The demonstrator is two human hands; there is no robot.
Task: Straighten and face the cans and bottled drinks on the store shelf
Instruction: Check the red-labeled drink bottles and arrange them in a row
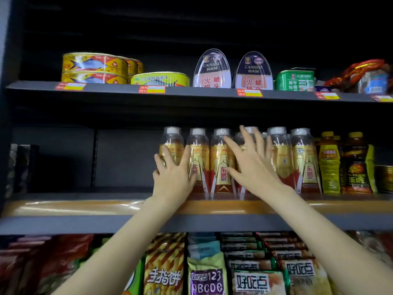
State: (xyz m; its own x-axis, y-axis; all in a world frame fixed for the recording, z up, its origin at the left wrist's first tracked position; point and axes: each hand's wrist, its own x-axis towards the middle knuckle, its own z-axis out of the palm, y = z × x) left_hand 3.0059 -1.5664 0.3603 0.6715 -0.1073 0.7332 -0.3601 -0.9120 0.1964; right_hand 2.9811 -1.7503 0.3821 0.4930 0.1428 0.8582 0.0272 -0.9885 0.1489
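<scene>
Snack packets [208, 271] fill the bottom shelf nearest the camera, not part of the job. Both forearms reach up to the middle shelf [85, 207]. Left hand [173, 173] lies flat, fingers spread, against the leftmost gold-label drink bottle [171, 143]; nothing held. Right hand [251, 165] likewise spread wide, touching the fourth bottle [251, 133]. Row of six stands upright at the shelf front; some labels look turned, so facing seems partway. Yellow bottles [329, 162] at right and top-shelf fish cans [93, 68] and canned ham [212, 70] look fairly tidy; probably little left.
</scene>
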